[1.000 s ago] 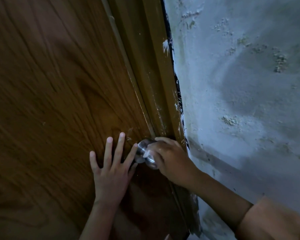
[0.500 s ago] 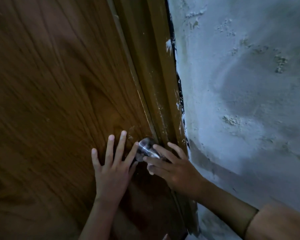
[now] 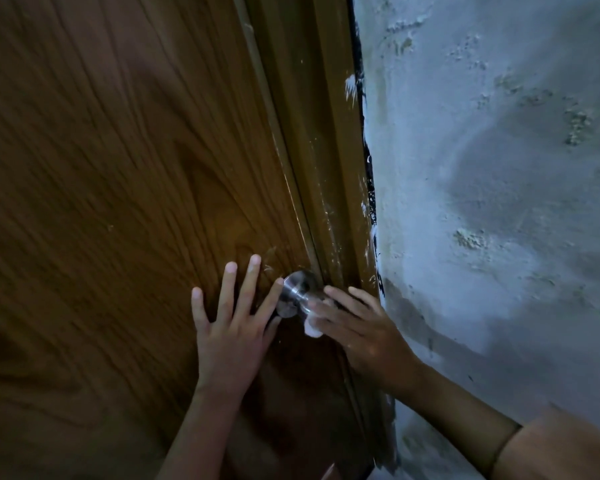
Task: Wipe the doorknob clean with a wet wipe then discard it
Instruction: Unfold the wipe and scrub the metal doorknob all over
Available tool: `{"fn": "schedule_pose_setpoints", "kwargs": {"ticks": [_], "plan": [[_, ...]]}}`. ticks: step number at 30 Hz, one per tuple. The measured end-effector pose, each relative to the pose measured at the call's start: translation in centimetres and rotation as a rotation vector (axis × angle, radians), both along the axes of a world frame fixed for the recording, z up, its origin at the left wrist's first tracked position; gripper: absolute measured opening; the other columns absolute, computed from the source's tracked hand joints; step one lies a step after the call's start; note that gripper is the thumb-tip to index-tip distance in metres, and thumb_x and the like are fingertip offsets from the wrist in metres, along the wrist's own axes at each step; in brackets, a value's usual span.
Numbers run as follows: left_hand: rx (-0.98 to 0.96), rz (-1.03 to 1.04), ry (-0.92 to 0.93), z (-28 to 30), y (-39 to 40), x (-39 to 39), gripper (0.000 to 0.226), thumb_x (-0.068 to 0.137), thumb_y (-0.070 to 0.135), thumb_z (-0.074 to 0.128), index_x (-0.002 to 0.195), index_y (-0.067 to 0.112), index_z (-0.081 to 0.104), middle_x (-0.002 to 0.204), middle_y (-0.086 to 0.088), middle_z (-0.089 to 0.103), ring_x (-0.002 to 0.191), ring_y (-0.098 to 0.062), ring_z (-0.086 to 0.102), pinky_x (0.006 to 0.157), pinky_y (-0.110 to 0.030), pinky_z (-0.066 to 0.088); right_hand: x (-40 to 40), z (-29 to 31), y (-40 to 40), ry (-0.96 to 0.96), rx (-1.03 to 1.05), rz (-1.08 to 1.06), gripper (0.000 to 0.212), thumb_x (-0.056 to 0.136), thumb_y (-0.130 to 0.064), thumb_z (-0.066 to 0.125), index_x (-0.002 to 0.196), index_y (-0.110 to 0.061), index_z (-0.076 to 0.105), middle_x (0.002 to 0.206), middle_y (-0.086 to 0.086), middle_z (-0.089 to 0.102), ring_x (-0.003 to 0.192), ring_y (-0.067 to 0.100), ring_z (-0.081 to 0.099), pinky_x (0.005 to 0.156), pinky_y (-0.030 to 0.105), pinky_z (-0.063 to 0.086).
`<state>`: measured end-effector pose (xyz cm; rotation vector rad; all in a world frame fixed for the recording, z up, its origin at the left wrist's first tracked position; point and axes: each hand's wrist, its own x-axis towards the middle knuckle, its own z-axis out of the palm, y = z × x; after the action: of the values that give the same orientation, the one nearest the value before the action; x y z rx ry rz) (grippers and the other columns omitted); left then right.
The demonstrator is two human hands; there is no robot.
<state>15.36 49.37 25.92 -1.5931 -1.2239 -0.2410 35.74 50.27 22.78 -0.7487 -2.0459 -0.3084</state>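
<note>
A shiny metal doorknob [image 3: 293,291] sticks out of the brown wooden door [image 3: 118,202] near its right edge. My right hand [image 3: 357,327] covers the knob's outer end, fingers stretched along it, pressing a white wet wipe [image 3: 311,328] against it; only a small wad of the wipe shows below my fingers. My left hand [image 3: 234,327] lies flat on the door just left of the knob, fingers spread, its index fingertip touching the knob's base.
The brown door frame [image 3: 329,168] runs diagonally right of the knob. Beyond it stands a rough, patchy whitewashed wall [image 3: 499,202]. The scene is dim.
My right hand went from a closed grip on the knob to straighter fingers laid along it, sliding slightly down. The white wipe now shows below my fingers. The left hand has stayed put.
</note>
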Motion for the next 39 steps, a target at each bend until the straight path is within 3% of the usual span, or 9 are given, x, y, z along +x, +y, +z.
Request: {"fn": "schedule_pose_setpoints", "kwargs": {"ticks": [6,9,12,15,19,23,30,34,39], "plan": [[-0.018,0.020,0.007,0.1,-0.2,0.0,0.060,0.083,0.055,0.039,0.138,0.034,0.028,0.148,-0.007,0.022,0.134,-0.031,0.020,0.101,-0.059,0.016,-0.8,1.5,0.5,0.488,-0.640,0.105,0.027,0.093,-0.011,0.046,0.114,-0.011,0.061,0.117,0.007,0.067,0.109,0.016,0.061,0.093,0.024,0.049],[-0.034,0.001,-0.017,0.1,-0.2,0.1,0.064,0.079,0.056,0.053,0.136,0.033,0.034,0.147,-0.007,0.024,0.133,-0.031,0.021,0.100,-0.059,0.016,-1.4,0.9,0.2,0.681,-0.862,0.054,0.026,0.095,-0.023,0.042,0.111,-0.027,0.062,0.106,-0.002,0.070,0.098,0.010,0.064,0.084,0.030,0.053],[-0.022,-0.007,-0.012,0.2,-0.1,0.0,0.069,0.072,0.055,0.062,0.133,0.034,0.040,0.146,-0.008,0.027,0.132,-0.032,0.023,0.100,-0.059,0.017,-2.1,-0.3,-0.7,0.808,-0.929,0.021,0.028,0.094,-0.025,0.041,0.114,-0.032,0.059,0.109,-0.007,0.067,0.101,0.006,0.061,0.085,0.019,0.049],[-0.011,0.009,0.016,0.0,-0.1,-0.1,0.064,0.078,0.056,0.056,0.135,0.034,0.036,0.147,-0.008,0.025,0.133,-0.032,0.022,0.101,-0.059,0.016,-2.3,-0.2,-1.5,0.786,-0.785,0.022,0.032,0.094,-0.016,0.045,0.119,-0.033,0.054,0.117,-0.011,0.061,0.106,-0.006,0.055,0.087,0.003,0.042],[-0.020,0.035,0.025,0.0,-0.1,-0.2,0.061,0.081,0.056,0.040,0.137,0.034,0.030,0.149,-0.007,0.021,0.134,-0.032,0.019,0.102,-0.059,0.013,-2.4,1.5,-0.7,0.533,-0.609,0.121,0.032,0.090,-0.001,0.043,0.117,-0.009,0.059,0.124,0.000,0.059,0.115,-0.002,0.048,0.098,0.005,0.034],[-0.029,0.034,0.012,0.0,-0.1,0.0,0.060,0.080,0.055,0.039,0.136,0.034,0.032,0.148,-0.007,0.022,0.134,-0.032,0.020,0.101,-0.059,0.014,-2.4,3.0,0.8,0.610,-0.817,0.099,0.028,0.093,-0.008,0.040,0.108,-0.011,0.063,0.105,0.006,0.068,0.086,-0.005,0.052,0.072,-0.007,0.034],[-0.031,0.012,-0.012,0.1,-0.1,0.1,0.059,0.079,0.053,0.042,0.134,0.034,0.035,0.147,-0.007,0.024,0.134,-0.032,0.020,0.102,-0.059,0.013,-1.7,2.2,0.8,0.897,-1.213,0.150,0.027,0.094,-0.015,0.039,0.108,-0.014,0.062,0.097,-0.001,0.065,0.096,0.015,0.060,0.082,0.023,0.047],[-0.019,0.022,0.006,0.0,0.0,-0.1,0.060,0.078,0.054,0.044,0.134,0.034,0.037,0.148,-0.007,0.023,0.135,-0.032,0.016,0.103,-0.059,0.010,-0.9,2.2,-0.3,0.652,-1.000,0.045,0.028,0.093,-0.020,0.042,0.113,-0.019,0.061,0.110,0.003,0.068,0.101,0.016,0.061,0.090,0.036,0.051],[-0.008,0.025,0.023,-0.1,0.1,-0.2,0.063,0.080,0.057,0.047,0.136,0.034,0.031,0.149,-0.008,0.021,0.137,-0.031,0.008,0.105,-0.057,0.005,-1.4,3.2,0.5,0.512,-0.812,0.112,0.028,0.093,-0.013,0.042,0.113,-0.013,0.061,0.113,0.006,0.068,0.100,0.014,0.061,0.086,0.022,0.047]]}}
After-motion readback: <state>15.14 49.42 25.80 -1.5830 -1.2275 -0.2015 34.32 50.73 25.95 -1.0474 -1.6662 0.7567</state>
